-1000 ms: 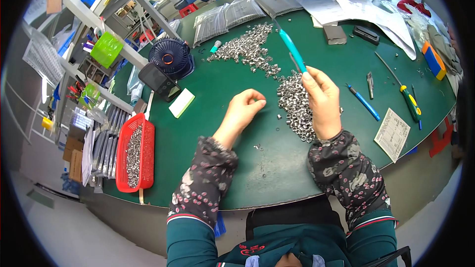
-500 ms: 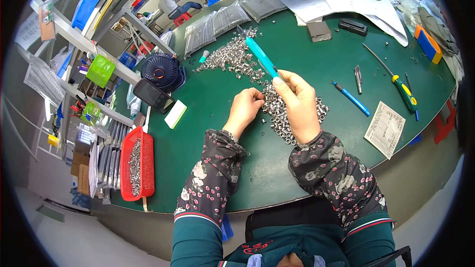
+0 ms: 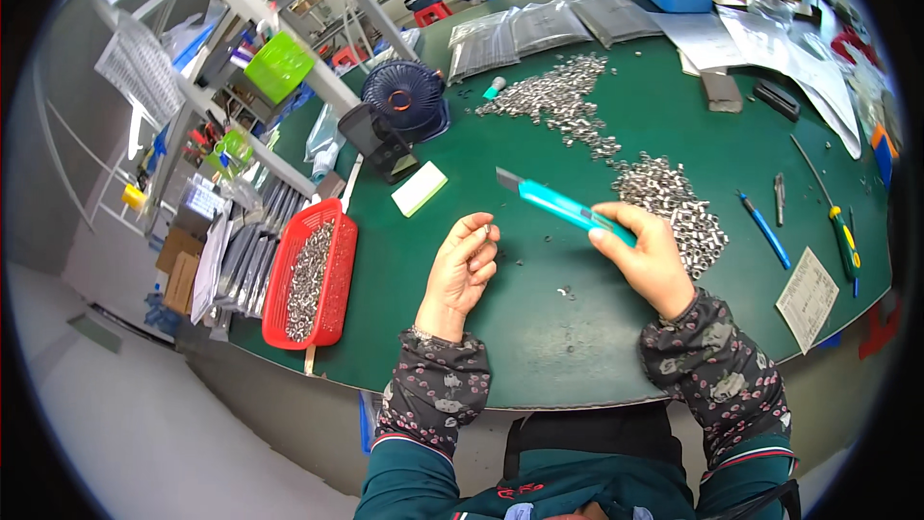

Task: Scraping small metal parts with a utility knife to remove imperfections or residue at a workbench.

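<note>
My right hand (image 3: 647, 255) grips a teal utility knife (image 3: 563, 207), its blade out and pointing left. Thumb and fingertips of my left hand (image 3: 460, 265) pinch a small metal ring (image 3: 487, 230), mostly covered by the fingers. The blade is apart from the left hand, above and to its right. Beside and beyond my right hand lies a heap of small metal rings (image 3: 674, 202). Farther back spreads a second pile of small metal parts (image 3: 558, 101). A few dark scraps (image 3: 566, 293) lie on the green table (image 3: 539, 356) between my hands.
At the left stands a red basket (image 3: 348, 270) of metal parts, near a pale block (image 3: 420, 190), a phone (image 3: 380, 143) and a dark fan (image 3: 402, 101). Rightward are a blue pen (image 3: 765, 229), a screwdriver (image 3: 845, 241) and a printed card (image 3: 808, 300). Plastic bags (image 3: 549, 27) line the back.
My left hand has come away from the heap, leftward in relation to it, with a small ring pinched. The knife has swung lower, its blade now toward the left hand. The view has shifted.
</note>
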### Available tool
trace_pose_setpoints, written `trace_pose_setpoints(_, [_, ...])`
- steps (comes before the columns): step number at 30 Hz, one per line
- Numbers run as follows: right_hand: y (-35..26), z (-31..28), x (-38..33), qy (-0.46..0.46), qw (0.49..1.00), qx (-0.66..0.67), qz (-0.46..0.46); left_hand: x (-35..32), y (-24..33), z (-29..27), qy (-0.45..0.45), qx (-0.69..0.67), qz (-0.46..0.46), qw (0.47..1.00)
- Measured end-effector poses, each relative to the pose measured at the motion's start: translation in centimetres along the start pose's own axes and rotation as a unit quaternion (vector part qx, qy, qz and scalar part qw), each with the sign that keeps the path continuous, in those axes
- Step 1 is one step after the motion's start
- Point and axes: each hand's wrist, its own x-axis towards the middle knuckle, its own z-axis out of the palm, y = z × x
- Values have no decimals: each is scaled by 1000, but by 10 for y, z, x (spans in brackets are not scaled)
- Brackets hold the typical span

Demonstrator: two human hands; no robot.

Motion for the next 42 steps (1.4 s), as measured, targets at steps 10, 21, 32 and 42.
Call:
trace_pose_setpoints(10, [-5, 8, -8, -108, 989, -98, -13, -1, 6, -10, -10, 25, 52, 998])
trace_pose_setpoints(21, [-2, 7, -8, -126, 987, -95, 0, 0, 3, -7, 12, 59, 57, 997])
trace_pose_setpoints(32, [1, 5, -8, -128, 988, -82, 16, 1, -1, -11, -16, 111, 61, 992])
trace_pose_setpoints(42, [-8, 1, -4, 47, 967, -185, -167, 1, -3, -11, 22, 62, 33, 997])
